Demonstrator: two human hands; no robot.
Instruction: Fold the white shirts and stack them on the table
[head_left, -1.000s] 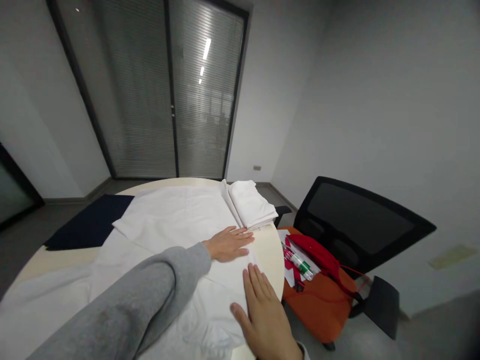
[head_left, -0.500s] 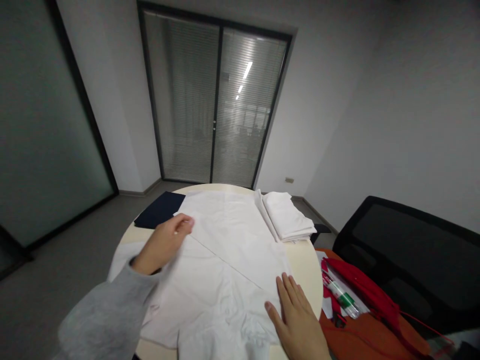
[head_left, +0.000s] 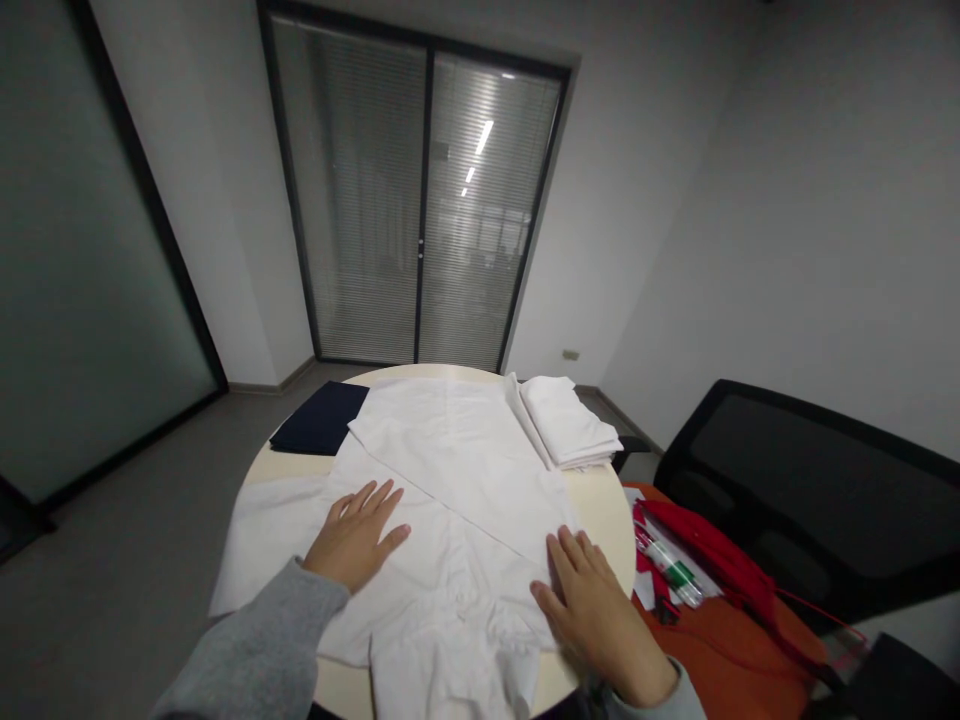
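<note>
A white garment that looks like a shirt [head_left: 457, 470] lies spread over the round table [head_left: 604, 520], with a folded edge running slantwise across it. One sleeve-like part [head_left: 270, 520] reaches out to the left, and the near end is rumpled and hangs past the table's front edge. My left hand [head_left: 356, 535] rests flat on the left side of the cloth, fingers spread. On the right edge of the garment, my right hand [head_left: 585, 600] lies palm down with its fingers stretched out.
A folded navy cloth [head_left: 319, 418] sits at the table's back left. Folded white cloth [head_left: 566, 420] is stacked at the back right. To the right stands an orange-seated black chair [head_left: 757, 650], holding a red bag [head_left: 705, 550] and a clear packet with green [head_left: 679, 575].
My left hand has let go of the pinched cloth near the fold's upper left end and moved down, opening flat on the garment. My right hand stays on the right edge.
</note>
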